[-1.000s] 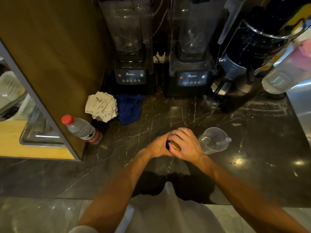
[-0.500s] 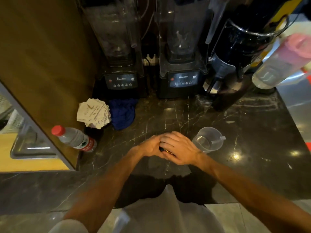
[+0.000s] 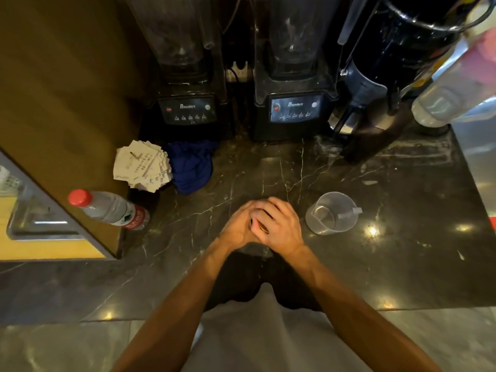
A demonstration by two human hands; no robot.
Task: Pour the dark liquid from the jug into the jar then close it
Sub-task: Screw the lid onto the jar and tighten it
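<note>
Both hands are clasped around a small dark jar on the black marble counter [image 3: 402, 251]. My left hand [image 3: 237, 224] grips the jar body from the left. My right hand [image 3: 279, 224] covers its top, fingers around the gold lid [image 3: 262, 229], of which only a thin edge shows between the fingers. The jar itself is almost wholly hidden. The clear plastic jug [image 3: 331, 213] stands upright just right of my right hand, looking empty, its spout tab pointing right.
Two black blenders [image 3: 188, 108] [image 3: 294, 108] stand at the back, a dark steel machine [image 3: 375, 84] to their right. A blue cloth [image 3: 192, 167], a stack of paper slips [image 3: 142, 167] and a red-capped water bottle [image 3: 107, 208] lie on the left by a wooden partition.
My hands have stayed clasped on the jar and lid, with the right hand's fingers shifting slightly around the lid. The head camera has moved, shifting the scene in the frame.
</note>
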